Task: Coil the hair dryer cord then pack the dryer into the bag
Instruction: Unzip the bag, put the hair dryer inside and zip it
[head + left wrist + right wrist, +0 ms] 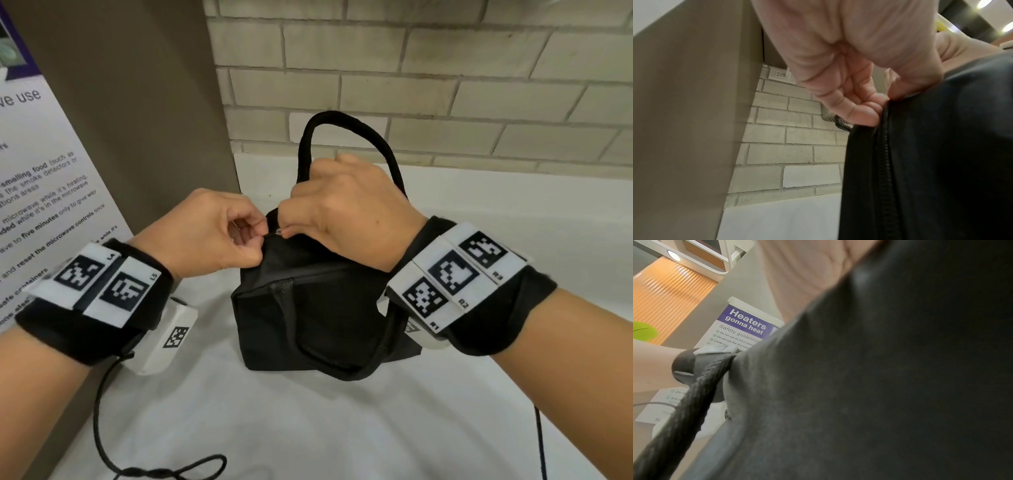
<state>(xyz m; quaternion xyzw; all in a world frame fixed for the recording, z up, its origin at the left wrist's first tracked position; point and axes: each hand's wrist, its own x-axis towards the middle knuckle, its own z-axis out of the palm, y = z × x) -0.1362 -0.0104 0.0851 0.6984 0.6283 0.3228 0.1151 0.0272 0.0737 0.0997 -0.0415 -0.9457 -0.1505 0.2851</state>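
1. The black bag (308,308) stands upright on the white table (308,428), toward its far edge and near the back left corner, where a grey panel (137,120) meets the brick wall (445,85).
2. My left hand (219,233) pinches the bag's fabric at the near end of the zipper (882,162), fingers curled in tight. I judge this is to brace the cloth so the zip runs against something taut.
3. My right hand (346,219) is closed over the top of the bag. Its thumb and fingertip pinch a small shiny piece, which I take for the zipper pull (279,232). The two hands sit just beside each other, almost touching.
4. One carry handle (342,137) arches up behind my right hand; the other hangs down the front of the bag, out of the zip's way.
5. I cannot see the hair dryer or its cord anywhere. With the bag bulging and the zip line looking shut along the top, I judge the dryer is already inside.
6. A thin black cable (102,411) trails from my left wrist rig across the table's near left corner. It belongs to the rig, not the dryer.
7. By my reckoning the task is at its closing step.
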